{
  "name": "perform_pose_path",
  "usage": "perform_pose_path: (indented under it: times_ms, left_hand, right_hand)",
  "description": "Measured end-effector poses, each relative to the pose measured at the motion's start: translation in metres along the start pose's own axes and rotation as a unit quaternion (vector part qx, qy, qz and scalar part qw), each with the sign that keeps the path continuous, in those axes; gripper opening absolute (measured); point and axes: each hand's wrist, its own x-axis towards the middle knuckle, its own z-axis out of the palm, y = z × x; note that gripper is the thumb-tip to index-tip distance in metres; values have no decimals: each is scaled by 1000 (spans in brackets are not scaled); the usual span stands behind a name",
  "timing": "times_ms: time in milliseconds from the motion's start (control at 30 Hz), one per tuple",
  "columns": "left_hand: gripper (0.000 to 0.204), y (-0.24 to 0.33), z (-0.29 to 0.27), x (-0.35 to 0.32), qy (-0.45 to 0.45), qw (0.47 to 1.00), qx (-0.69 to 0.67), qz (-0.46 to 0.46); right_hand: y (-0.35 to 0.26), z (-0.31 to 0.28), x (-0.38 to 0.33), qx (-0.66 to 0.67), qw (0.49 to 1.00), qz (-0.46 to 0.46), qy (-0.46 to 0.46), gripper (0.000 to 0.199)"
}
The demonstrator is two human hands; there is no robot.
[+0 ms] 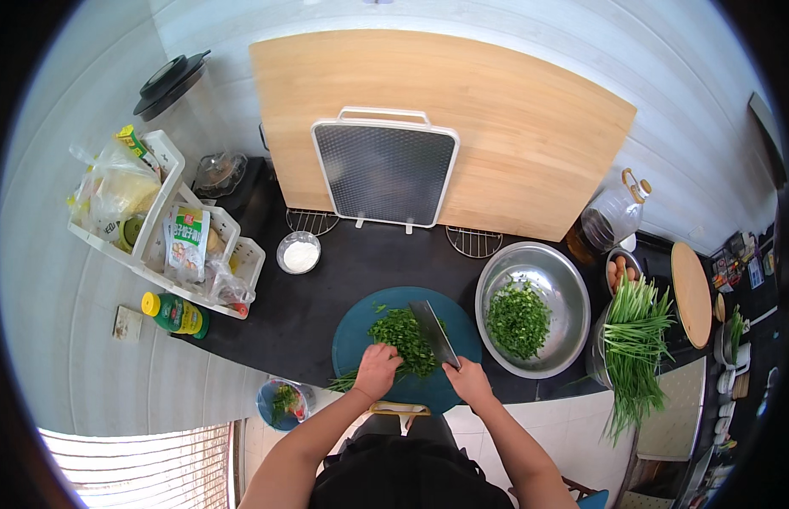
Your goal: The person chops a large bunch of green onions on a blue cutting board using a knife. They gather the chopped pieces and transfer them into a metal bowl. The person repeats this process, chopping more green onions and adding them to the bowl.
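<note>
My right hand point(469, 381) is wrapped round the handle of a wide-bladed cleaver point(434, 335). Its blade stands over a pile of chopped green chives point(400, 332) on a round teal cutting board point(354, 327). At the near left side of that pile, my left hand point(377, 371) has its fingers curled down on the chives. Uncut green stalks point(343, 382) stick out from beneath it toward the board's left edge. To the right, a large steel basin point(573, 339) holds more chopped chives point(518, 321).
Long whole chives point(636, 339) hang over the counter edge at right, beside a bowl of eggs point(619, 270) and an oil jug point(611, 216). A small bowl of white powder point(299, 254), a storage rack point(148, 246) and a green bottle point(176, 315) stand left. Large boards lean behind.
</note>
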Motion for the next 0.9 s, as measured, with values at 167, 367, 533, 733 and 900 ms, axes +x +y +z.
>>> perform_pose_path:
  times_ms: [167,367,533,733,900]
  left_hand:
    - [9,18,23,11,-69,996,7,57]
    - [9,25,30,22,-136,986,84,57]
    - [7,24,26,20,-81,994,53,53]
    - [5,12,-2,5,52,998,-1,18]
    - [9,-21,2,-31,15,987,64,-146]
  right_hand:
    - [14,2,-9,-9,1000,19,1,33]
    - [21,-4,-16,12,999,45,-4,34]
    - [25,-6,-16,17,999,40,8,34]
    - [21,-6,-11,20,999,28,1,35]
    - [17,2,-8,3,1000,15,-19,35]
